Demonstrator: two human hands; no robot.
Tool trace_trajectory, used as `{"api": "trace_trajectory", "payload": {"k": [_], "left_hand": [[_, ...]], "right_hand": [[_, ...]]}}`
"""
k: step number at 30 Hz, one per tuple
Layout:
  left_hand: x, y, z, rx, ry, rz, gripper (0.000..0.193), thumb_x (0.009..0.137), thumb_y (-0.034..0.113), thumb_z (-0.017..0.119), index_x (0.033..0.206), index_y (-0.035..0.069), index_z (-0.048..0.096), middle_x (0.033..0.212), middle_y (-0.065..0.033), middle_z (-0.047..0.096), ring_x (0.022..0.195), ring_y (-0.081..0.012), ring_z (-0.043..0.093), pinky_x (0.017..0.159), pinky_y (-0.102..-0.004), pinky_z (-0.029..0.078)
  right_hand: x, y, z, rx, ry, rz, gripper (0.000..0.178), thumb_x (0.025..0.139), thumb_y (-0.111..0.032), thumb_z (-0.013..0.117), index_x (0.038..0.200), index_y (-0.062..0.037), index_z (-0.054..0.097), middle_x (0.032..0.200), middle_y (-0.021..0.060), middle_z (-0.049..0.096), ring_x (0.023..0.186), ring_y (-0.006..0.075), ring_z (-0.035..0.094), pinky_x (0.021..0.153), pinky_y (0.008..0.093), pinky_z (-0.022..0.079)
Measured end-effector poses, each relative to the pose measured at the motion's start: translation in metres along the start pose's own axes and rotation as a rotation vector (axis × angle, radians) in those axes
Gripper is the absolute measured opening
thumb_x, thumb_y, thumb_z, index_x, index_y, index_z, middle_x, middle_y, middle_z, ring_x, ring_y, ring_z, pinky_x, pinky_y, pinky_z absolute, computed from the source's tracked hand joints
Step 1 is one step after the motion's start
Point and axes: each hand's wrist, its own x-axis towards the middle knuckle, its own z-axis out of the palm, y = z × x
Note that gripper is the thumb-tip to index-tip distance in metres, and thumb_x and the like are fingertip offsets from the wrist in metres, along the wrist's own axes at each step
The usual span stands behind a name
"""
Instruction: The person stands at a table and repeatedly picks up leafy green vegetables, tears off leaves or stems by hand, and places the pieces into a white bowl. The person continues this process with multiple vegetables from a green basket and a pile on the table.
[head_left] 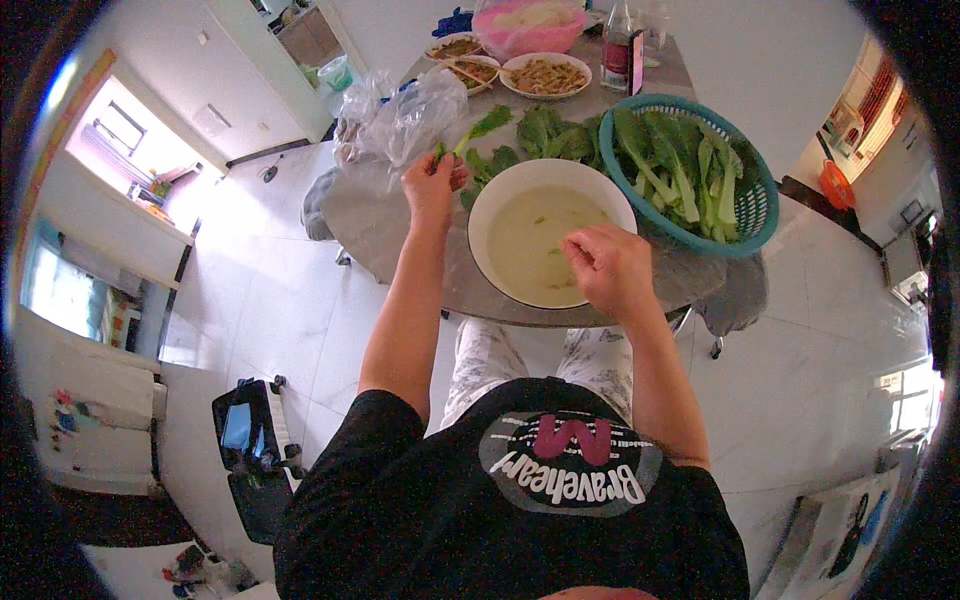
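My left hand [432, 188] is closed around a leafy green stalk [488, 123], whose frilled leaf sticks out past the fingers toward the upper right. Below and to its right, a white bowl [484, 262] of cloudy pale liquid stands near the table's front edge, with small green bits floating in it. Over the bowl's right side hovers my right hand [612, 268], fingers curled together; whatever they may hold is hidden. Loose leafy greens [548, 135] lie on the table behind the bowl. A teal plastic basket [765, 205] full of long-stemmed greens sits at the right.
Crumpled clear plastic bags [405, 120] lie at the table's left. Toward the back are plates of food [545, 76], chopsticks [470, 63], a pink bag [528, 28], a glass bottle [616, 55] and an upright phone [637, 62]. A black open case [250, 440] rests on the floor.
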Motion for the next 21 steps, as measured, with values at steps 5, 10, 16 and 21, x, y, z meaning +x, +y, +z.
{"api": "trace_trajectory", "payload": {"k": [5,10,16,21], "left_hand": [[-0.027,0.046,0.003,-0.103,-0.158,-0.040,0.016,0.090,0.014,0.059,0.093,-0.002,0.061,0.084,-0.0083,0.068,0.060,-0.0095,0.056,0.052,-0.0232,0.041],[-0.069,0.081,0.016,0.067,-0.387,0.116,0.011,0.088,0.009,0.061,0.095,-0.001,0.063,0.087,-0.0072,0.068,0.066,-0.0101,0.058,0.058,-0.0236,0.045],[-0.103,0.082,0.032,0.451,-0.460,0.659,0.020,0.081,0.000,0.064,0.100,0.005,0.067,0.098,-0.0093,0.067,0.090,-0.0177,0.063,0.081,-0.0289,0.051],[-0.113,0.081,0.031,0.507,-0.514,0.760,0.026,0.081,-0.002,0.062,0.105,0.008,0.068,0.102,-0.0117,0.067,0.094,-0.0228,0.064,0.085,-0.0324,0.050]], "right_hand": [[0.004,-0.005,-0.004,-0.011,-0.011,0.033,0.017,0.083,-0.027,0.061,0.078,-0.0117,0.066,0.074,0.0085,0.065,0.070,0.0307,0.063,0.060,0.0435,0.050],[0.022,-0.011,-0.003,0.147,-0.024,0.178,0.023,0.087,-0.030,0.059,0.083,-0.0076,0.065,0.073,0.0116,0.066,0.070,0.0311,0.064,0.061,0.0426,0.050],[0.047,-0.016,-0.001,0.762,0.031,0.503,0.024,0.089,-0.024,0.060,0.085,-0.0009,0.061,0.072,0.0077,0.065,0.061,0.0167,0.063,0.052,0.0303,0.048],[0.044,-0.018,-0.001,1.134,0.126,0.690,0.017,0.090,-0.019,0.057,0.086,-0.0024,0.059,0.078,0.0046,0.063,0.061,0.0115,0.060,0.049,0.0241,0.046]]}}
